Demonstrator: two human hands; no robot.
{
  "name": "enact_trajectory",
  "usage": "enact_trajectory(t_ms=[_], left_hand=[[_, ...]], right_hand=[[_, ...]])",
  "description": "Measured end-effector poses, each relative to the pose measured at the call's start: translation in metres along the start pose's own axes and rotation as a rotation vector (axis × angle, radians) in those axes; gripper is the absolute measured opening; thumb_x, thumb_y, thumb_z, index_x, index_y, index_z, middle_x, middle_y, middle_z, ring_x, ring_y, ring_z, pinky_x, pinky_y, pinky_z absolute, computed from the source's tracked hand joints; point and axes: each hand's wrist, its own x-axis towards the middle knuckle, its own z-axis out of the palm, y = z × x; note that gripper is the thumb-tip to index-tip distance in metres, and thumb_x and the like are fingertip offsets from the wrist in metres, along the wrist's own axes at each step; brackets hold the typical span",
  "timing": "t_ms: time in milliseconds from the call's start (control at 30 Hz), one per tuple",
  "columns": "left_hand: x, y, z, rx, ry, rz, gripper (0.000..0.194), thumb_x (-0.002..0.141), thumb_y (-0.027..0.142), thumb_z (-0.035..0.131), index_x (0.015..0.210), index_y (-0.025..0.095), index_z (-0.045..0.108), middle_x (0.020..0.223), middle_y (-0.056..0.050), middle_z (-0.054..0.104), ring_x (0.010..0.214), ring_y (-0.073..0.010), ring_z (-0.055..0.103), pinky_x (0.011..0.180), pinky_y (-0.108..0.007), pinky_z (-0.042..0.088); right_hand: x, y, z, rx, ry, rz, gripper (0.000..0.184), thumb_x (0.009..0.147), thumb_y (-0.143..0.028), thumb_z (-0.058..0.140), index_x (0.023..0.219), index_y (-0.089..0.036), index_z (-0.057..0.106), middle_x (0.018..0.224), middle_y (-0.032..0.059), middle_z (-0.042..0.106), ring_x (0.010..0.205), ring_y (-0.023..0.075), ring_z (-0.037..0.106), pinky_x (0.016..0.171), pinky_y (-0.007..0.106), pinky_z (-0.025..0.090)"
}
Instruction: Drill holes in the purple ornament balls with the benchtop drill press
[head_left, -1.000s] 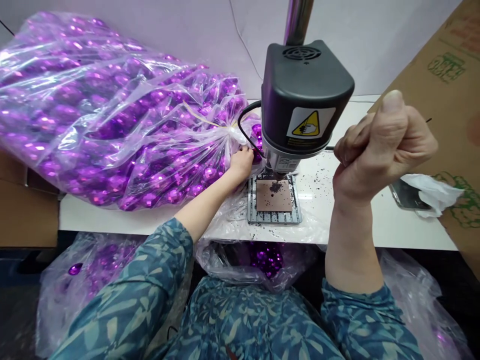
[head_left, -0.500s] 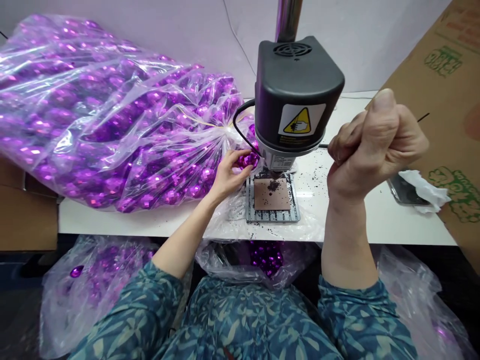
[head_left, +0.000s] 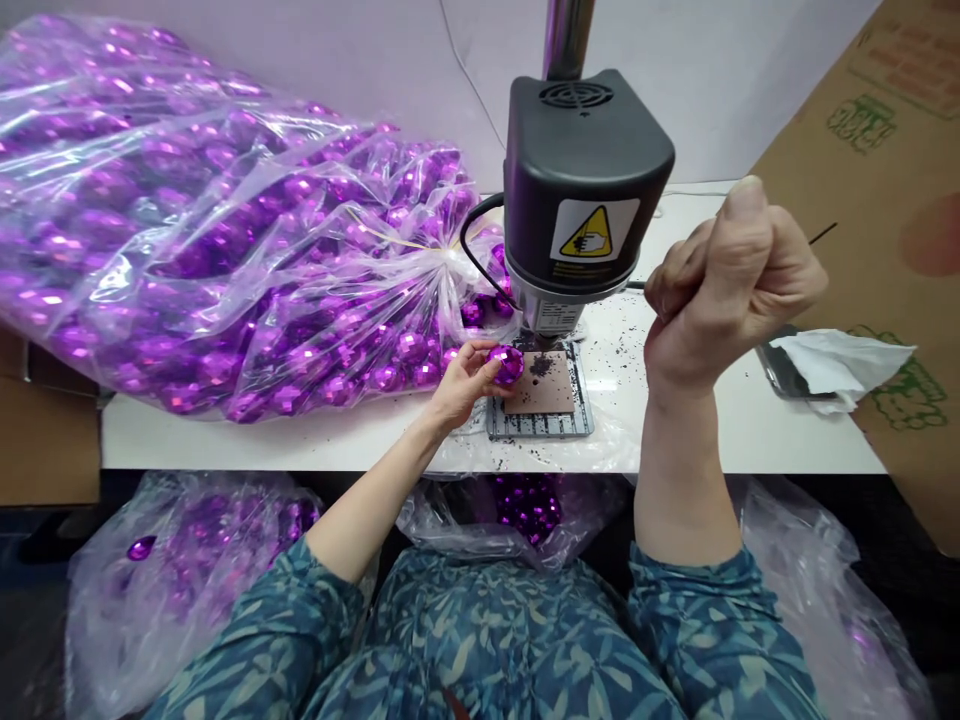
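Observation:
A shiny purple faceted ball (head_left: 505, 365) is pinched between the thumb and fingers of my left hand (head_left: 461, 385), over the left edge of a brown board (head_left: 551, 397). This board, with a small hole and dark shavings on it, lies on the slotted metal base (head_left: 536, 428) of a bench drill press (head_left: 589, 160). My right hand (head_left: 739, 285) is a raised fist right of the machine's head, wrapped round the drill press handle; only thin dark bits of its rods show. The drill tip is mostly hidden beneath the head.
A large clear bag of purple balls (head_left: 225, 250) fills the table's left side. More loose purple balls (head_left: 474, 312) sit by its tied neck. Right are a phone-like dark object (head_left: 780, 368), white tissue (head_left: 847, 360) and a cardboard box (head_left: 885, 130). Below the edge hang plastic bags (head_left: 187, 560).
My left hand has come away from the balls by the bag's neck, bringing one ball toward me to the board's left edge. My right fist stays at the handle. The view has shifted slightly.

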Motion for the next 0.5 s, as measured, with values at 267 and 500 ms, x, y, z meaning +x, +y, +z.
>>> enact_trajectory(t_ms=[267,500], left_hand=[[0.009,-0.011,0.008,0.004,0.044,0.053,0.048,0.091,0.060,0.076,0.126,0.029,0.065,0.124,-0.006,0.074,0.110,-0.0221,0.074,0.090,-0.041,0.066],[0.018,-0.024,0.010,0.232,0.060,0.146,0.070,0.074,0.051,0.093,0.132,0.021,0.067,0.120,-0.011,0.078,0.113,-0.0255,0.074,0.108,-0.049,0.057]], right_hand=[[-0.001,0.006,0.001,0.048,0.036,-0.007,0.056,0.096,-0.047,0.060,0.056,-0.018,0.034,0.043,-0.0080,0.033,0.039,0.0001,0.030,0.046,0.025,0.022],[-0.002,0.005,0.002,0.059,0.026,-0.015,0.053,0.097,-0.043,0.058,0.056,-0.018,0.035,0.045,-0.0079,0.031,0.040,-0.0011,0.030,0.047,0.023,0.024]])
